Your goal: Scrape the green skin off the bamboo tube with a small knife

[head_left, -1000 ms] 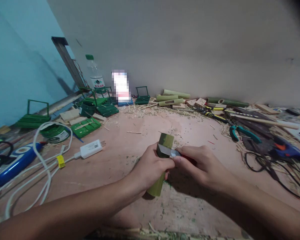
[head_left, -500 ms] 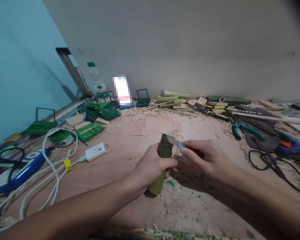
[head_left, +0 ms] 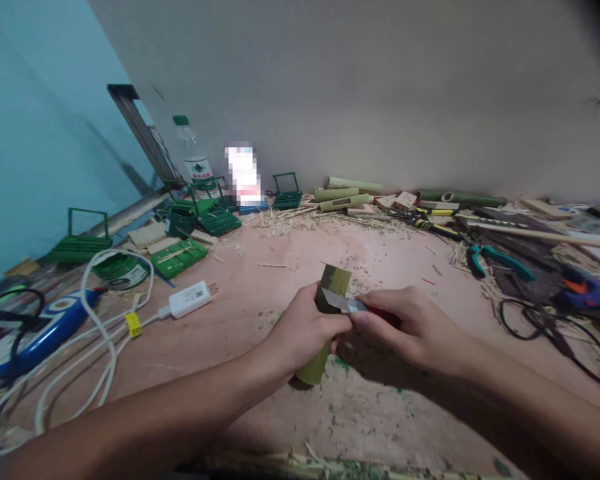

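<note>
My left hand (head_left: 303,330) is wrapped round a short green bamboo tube (head_left: 333,283) that stands tilted on the pink table (head_left: 220,347). My right hand (head_left: 410,327) grips a knife with a red handle, and its metal blade (head_left: 340,303) lies against the side of the tube just below the top end. Green shavings lie on the table under both hands.
A white charger with cable (head_left: 187,300), a blue tool (head_left: 40,330) and small green bamboo pieces (head_left: 180,257) lie at the left. A water bottle (head_left: 193,160) stands at the back. Bamboo tubes (head_left: 343,195), pliers (head_left: 500,260), cutters and black cables crowd the right side.
The blade was at the tube's top edge half a second ago; it now rests lower against the tube's side, as it did a second ago. My left hand keeps hold of the tube.
</note>
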Available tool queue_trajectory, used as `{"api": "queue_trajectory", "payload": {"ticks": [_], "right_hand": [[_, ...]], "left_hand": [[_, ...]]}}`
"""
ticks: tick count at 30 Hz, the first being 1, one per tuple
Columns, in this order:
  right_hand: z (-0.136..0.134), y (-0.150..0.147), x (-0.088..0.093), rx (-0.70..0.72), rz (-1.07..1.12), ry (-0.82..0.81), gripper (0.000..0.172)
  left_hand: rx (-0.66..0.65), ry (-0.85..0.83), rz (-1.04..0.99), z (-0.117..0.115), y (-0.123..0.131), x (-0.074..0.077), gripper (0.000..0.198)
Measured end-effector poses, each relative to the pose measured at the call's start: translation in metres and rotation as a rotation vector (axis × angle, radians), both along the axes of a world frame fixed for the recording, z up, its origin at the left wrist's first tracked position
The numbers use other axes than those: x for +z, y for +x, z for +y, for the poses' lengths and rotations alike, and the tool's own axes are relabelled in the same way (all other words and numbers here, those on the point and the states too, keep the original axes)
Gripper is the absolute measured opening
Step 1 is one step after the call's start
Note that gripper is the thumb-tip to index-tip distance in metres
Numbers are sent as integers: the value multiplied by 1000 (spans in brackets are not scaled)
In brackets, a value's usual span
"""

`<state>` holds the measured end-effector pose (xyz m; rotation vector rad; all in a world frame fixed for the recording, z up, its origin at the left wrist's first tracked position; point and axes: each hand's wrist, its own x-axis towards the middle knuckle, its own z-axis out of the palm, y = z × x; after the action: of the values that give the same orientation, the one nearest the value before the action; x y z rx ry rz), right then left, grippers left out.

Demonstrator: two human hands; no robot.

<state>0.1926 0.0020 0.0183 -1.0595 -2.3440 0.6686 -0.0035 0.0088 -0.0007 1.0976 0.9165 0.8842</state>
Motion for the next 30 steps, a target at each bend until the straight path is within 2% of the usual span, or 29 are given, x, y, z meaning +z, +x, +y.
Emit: {"api": "queue_trajectory", "payload": {"ticks": [9, 12, 13, 14, 17, 20, 23, 27, 30], "right_hand": [[4, -4, -8, -21, 13, -2, 39], [17, 2, -6, -169, 69, 0, 42], [23, 6, -4, -307, 136, 18, 45], [28, 11, -1, -388, 169, 45, 48], [36, 22, 5, -464, 204, 84, 49], [32, 20, 5, -410, 181, 87, 47], [20, 11, 1, -290, 124, 102, 46], [8, 2, 0, -98, 48, 90, 39], [3, 0, 0, -33, -1, 67, 38]], "left_hand": [[7, -16, 49, 0, -3, 1, 9], [-2, -25, 72, -3, -3, 3, 15], [-12, -24, 76, -4, -3, 4, 18], [-26, -21, 77, -5, -3, 5, 20], [-63, -13, 64, -6, -1, 7, 23], [-32, -40, 70, -3, -1, 7, 25], [5, -74, 78, 0, -1, 5, 27], [-46, -29, 59, 1, -1, 4, 16], [-48, -26, 46, 0, -1, 5, 12]]}}
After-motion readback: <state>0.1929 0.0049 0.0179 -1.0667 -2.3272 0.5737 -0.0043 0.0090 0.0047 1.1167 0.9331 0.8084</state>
